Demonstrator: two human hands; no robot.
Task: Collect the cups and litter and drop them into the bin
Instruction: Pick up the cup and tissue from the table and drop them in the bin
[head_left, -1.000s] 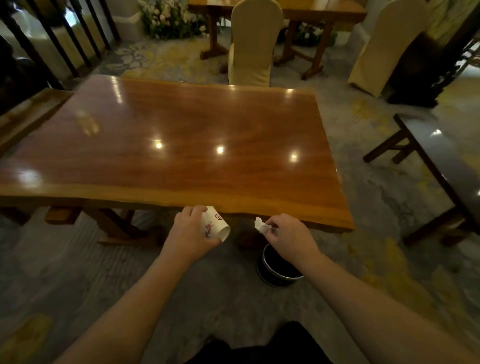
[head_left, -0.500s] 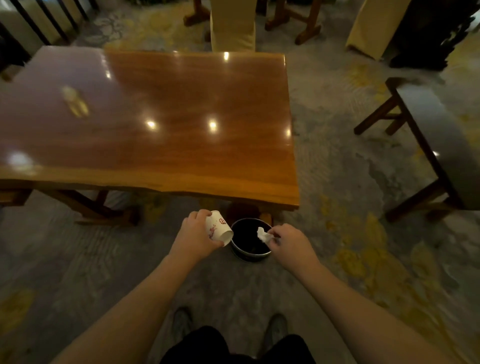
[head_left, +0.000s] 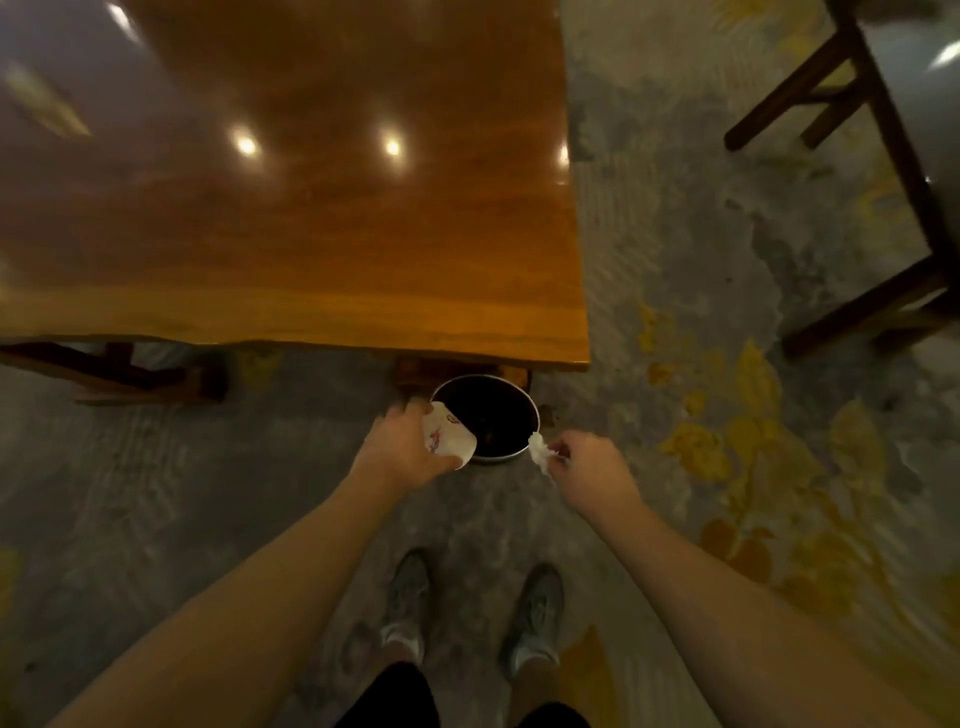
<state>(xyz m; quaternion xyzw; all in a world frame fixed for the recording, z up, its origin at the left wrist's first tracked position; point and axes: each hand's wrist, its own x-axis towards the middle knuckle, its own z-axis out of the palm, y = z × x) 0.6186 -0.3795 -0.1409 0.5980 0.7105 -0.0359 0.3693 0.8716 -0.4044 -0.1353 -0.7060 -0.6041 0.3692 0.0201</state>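
Both arms have dropped lower than half a second ago, and the view now tilts steeply down past the wooden table (head_left: 322, 218) to the round bin (head_left: 525, 410) on the carpet by its corner. To finish cleanly, each load should be centred over the dark opening before release. The left hand (head_left: 402, 449) wraps a tipped paper cup (head_left: 448, 436) over the near rim; the right hand (head_left: 592, 465) pinches a crumpled tissue (head_left: 540, 451) just outside it.

A dining hall: polished wooden table (head_left: 311, 208) on patterned carpet (head_left: 727, 415), dark wooden bench (head_left: 883, 156) to its right.
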